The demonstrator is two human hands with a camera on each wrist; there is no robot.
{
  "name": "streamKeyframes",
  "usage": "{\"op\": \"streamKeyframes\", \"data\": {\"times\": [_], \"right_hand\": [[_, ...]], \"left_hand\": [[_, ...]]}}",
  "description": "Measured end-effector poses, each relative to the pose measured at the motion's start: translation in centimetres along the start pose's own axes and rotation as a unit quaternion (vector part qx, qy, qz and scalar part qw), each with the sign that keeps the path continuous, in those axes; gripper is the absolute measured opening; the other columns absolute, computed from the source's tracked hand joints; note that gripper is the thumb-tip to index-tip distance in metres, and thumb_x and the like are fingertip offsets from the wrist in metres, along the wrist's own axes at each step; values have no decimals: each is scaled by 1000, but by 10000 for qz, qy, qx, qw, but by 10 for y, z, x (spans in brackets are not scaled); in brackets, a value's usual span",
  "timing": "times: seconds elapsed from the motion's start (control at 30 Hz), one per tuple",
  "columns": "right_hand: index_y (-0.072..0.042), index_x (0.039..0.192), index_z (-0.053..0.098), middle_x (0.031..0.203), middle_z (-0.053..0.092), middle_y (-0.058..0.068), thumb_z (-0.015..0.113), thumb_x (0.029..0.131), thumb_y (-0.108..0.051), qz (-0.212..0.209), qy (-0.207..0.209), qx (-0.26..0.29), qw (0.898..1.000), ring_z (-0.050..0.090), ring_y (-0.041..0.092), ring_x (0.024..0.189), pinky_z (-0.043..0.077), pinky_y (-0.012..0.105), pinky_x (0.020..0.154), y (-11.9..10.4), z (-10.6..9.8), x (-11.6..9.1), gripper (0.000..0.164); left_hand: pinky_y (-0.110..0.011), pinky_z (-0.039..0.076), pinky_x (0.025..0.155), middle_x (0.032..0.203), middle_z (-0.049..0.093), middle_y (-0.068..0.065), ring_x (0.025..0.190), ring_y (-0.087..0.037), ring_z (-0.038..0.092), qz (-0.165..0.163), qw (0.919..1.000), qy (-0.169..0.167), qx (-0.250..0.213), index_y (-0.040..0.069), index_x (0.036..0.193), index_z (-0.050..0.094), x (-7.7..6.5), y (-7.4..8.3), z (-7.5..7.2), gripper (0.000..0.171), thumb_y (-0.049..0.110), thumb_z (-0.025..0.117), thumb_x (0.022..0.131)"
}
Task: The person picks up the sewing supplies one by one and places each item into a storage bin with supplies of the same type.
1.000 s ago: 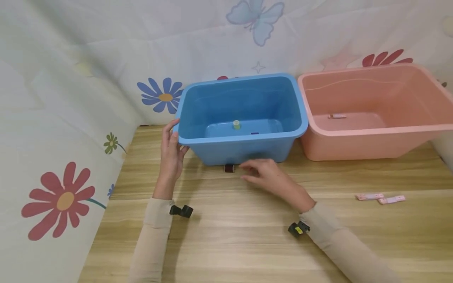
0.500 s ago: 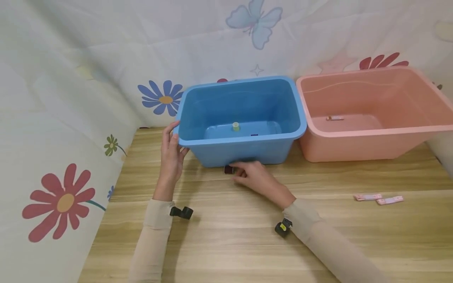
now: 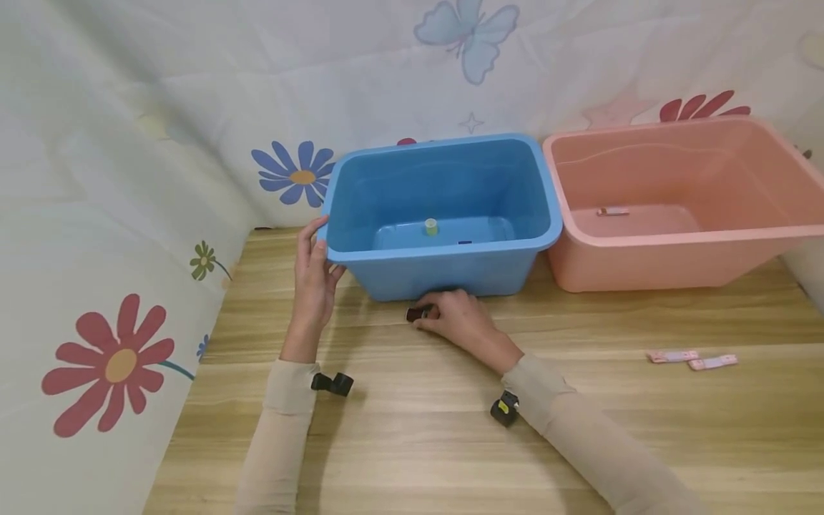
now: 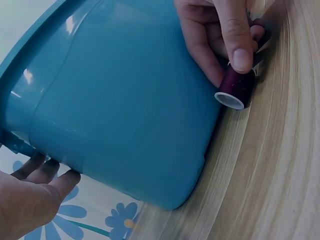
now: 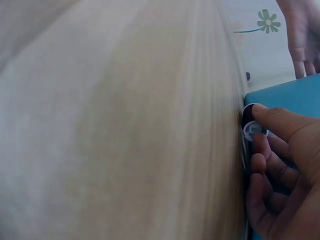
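Though small, spool (image 3: 430,227) inside blue tub (image 3: 438,275).

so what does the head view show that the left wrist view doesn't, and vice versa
Only the head view: the pink bin, two pink strips on the table and a pale green item inside the blue bin.

Only the left wrist view: the pale end face of the dark spool, too small to make out from the head.

Both: blue bin with the left hand against it, right hand holding the spool, table and patterned cloth.
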State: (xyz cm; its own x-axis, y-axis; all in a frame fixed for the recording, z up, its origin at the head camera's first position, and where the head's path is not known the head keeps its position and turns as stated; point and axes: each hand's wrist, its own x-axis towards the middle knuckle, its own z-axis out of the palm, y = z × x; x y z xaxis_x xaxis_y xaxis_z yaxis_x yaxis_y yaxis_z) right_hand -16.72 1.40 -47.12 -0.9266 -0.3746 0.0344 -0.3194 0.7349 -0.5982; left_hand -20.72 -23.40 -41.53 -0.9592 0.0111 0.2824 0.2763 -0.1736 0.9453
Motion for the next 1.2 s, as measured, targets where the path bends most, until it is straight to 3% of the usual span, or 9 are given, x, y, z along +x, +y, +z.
{"op": "streamKeyframes", "data": {"times": [0.3,0.53,0.77,1.03,1.2], "right_hand": [[-25,112,78,71,62,-13,80,86,-44,0,1,-90,10000,58,7,66,46,31,59,0,2,0,32],[-20,111,79,71,63,-9,82,86,-38,-192,-86,220,9995,56,9,67,45,30,62,3,-2,-4,32],[-17,108,81,95,76,-2,84,85,-34,-598,63,388,9974,66,15,85,52,34,76,5,-8,-8,29],[-8,112,77,97,76,5,80,88,-18,-822,24,895,9926,72,14,85,57,29,77,13,-15,-9,26],[-9,110,78,92,75,2,81,86,-16,-787,134,1063,9911,70,12,82,56,27,74,17,-20,-11,25]], "left_hand": [[-32,54,89,152,41,-9,131,-51,44,40,10000,-12,57,26,147,45,-1,0,0,46,38,53,103],[-33,54,89,152,39,-10,134,-51,43,49,10000,-37,8,25,146,45,-1,2,1,45,37,52,103],[-34,53,90,152,40,-9,135,-50,43,40,10000,-9,38,26,146,45,0,1,0,44,36,51,104],[-34,53,90,153,38,-9,134,-51,42,22,10000,4,-11,27,145,46,0,1,1,42,34,50,104],[-34,53,89,152,38,-10,132,-50,43,6,10000,15,-49,26,145,46,1,1,2,43,35,51,104]]}}
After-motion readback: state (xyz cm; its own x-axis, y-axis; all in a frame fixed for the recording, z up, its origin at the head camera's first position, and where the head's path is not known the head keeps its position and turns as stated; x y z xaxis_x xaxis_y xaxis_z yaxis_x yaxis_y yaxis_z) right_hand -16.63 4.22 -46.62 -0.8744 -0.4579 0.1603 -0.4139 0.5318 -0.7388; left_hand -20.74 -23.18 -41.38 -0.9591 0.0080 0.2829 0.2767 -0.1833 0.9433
